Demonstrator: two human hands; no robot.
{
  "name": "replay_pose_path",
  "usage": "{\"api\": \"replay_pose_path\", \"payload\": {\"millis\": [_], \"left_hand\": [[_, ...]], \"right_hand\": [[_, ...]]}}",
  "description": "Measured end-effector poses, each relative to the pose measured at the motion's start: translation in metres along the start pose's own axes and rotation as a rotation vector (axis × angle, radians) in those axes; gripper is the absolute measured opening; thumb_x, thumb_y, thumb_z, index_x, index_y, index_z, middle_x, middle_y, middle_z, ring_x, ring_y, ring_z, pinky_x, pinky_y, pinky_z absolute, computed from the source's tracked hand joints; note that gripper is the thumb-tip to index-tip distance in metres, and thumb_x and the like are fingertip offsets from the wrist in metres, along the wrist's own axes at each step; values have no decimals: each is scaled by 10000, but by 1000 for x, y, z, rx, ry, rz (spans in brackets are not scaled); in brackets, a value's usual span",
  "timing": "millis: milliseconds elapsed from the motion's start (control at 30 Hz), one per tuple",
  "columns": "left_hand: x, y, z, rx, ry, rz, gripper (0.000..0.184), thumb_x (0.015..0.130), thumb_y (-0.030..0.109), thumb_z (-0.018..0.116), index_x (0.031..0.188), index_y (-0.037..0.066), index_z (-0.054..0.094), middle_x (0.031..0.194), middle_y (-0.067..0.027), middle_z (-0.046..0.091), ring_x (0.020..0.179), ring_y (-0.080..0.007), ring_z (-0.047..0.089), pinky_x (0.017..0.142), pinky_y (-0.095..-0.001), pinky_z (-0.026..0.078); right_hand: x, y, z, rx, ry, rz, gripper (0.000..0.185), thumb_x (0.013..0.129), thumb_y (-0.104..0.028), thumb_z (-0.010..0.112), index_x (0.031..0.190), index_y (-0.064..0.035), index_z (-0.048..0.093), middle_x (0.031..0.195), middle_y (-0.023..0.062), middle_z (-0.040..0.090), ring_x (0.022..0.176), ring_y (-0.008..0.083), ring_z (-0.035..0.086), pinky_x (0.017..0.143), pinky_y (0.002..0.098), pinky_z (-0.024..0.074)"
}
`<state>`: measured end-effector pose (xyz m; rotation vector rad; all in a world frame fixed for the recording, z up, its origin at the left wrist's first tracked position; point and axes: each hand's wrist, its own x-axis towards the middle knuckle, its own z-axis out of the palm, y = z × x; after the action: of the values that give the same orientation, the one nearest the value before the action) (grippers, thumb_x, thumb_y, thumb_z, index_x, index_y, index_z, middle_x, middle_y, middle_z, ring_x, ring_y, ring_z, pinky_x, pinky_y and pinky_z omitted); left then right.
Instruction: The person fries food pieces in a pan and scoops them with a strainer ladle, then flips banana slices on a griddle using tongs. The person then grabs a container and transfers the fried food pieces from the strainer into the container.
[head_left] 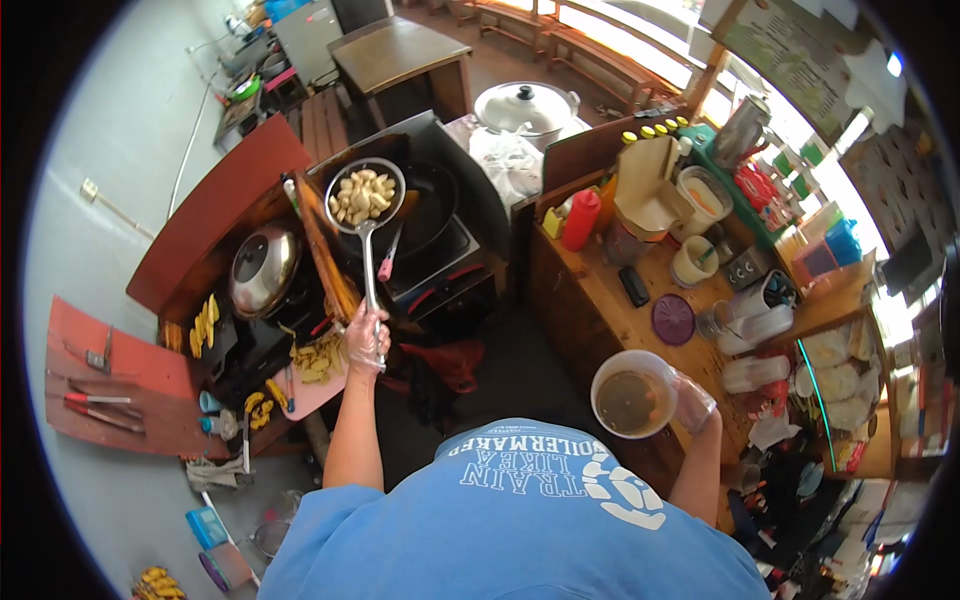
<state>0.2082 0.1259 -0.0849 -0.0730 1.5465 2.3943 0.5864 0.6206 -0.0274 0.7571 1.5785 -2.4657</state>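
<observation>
My left hand (pixel 366 338), in a clear glove, is closed round the handle of a long metal strainer (pixel 369 255). Pale chunky pieces (pixel 361 196) fill the strainer's bowl, which is held beside and partly over a dark wok (pixel 425 215) on the stove. At the right, my right hand (pixel 692 402), also gloved, grips the side of a round plastic tub (pixel 634 394) with something dark at its bottom. The fingers of that hand are partly hidden by the tub and glare. A pink-handled utensil (pixel 388 262) leans in the wok.
A lidded pan (pixel 265 268) sits at the left, near a pink cutting board (pixel 318 385) with peels. On the wooden counter (pixel 640 325) stand a red bottle (pixel 581 220), a purple lid (pixel 673 319) and several containers. A large lidded pot (pixel 527 108) is behind the stove.
</observation>
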Motion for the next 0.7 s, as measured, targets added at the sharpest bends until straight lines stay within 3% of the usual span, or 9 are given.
{"api": "replay_pose_path", "payload": {"millis": [200,333,367,400,433,500,533,600,700], "left_hand": [[10,7,-3,37,-44,-6,430,1007,106,495,1430,132,429,883,-29,574,498,-52,490,349,-192,390],[23,-20,-30,43,-20,-59,423,1025,149,445,1446,133,405,891,-49,574,489,-98,487,340,-221,359],[21,-10,-32,-260,-91,-176,360,1049,232,389,1375,96,456,793,-57,563,447,-106,453,326,-242,340],[48,-15,-64,-405,-529,-398,331,1061,285,359,1261,61,497,662,-44,508,389,-98,378,314,-244,316],[48,-16,-54,-306,-212,-306,293,1067,292,360,1160,57,508,558,-11,425,351,-87,326,297,-239,281],[43,-15,-44,-222,-205,-240,245,1062,268,407,1172,72,506,577,-9,432,347,-73,352,277,-215,302],[31,-11,-14,-139,-93,-164,236,1054,264,436,1173,72,505,577,-9,438,348,-74,361,279,-214,330],[12,-6,20,-41,6,-82,231,1046,260,466,1174,72,504,577,-10,445,349,-74,369,281,-214,357],[26,-12,-4,63,80,15,204,1030,221,515,1154,64,555,610,5,498,356,-67,398,284,-196,352]], "right_hand": [[18,24,20,85,24,-95,805,832,-454,681,1480,-62,410,1304,58,542,968,184,561,731,375,560],[11,42,29,143,20,-66,811,827,-450,681,1513,-147,370,1367,62,472,1067,240,487,805,403,528],[14,57,28,116,76,-2,805,830,-457,674,1514,-166,363,1379,73,460,1077,256,478,827,437,517],[14,59,24,87,148,52,800,833,-463,666,1515,-184,356,1390,85,447,1087,272,469,849,470,507],[0,50,36,69,149,12,755,868,-459,628,1515,-197,342,1362,104,452,1098,290,467,869,508,489],[-19,50,37,96,151,-41,684,932,-451,561,1518,-173,341,1302,107,471,1109,294,462,886,504,481],[-22,59,31,149,177,-19,709,921,-443,583,1515,-141,341,1447,75,401,1126,307,483,828,471,539],[-41,54,31,206,225,-44,700,918,-426,592,1500,-118,356,1424,88,420,1119,311,500,833,471,540],[-36,91,0,120,230,-144,668,916,-408,597,1471,-102,385,1400,98,455,1097,314,535,837,488,544]]}}
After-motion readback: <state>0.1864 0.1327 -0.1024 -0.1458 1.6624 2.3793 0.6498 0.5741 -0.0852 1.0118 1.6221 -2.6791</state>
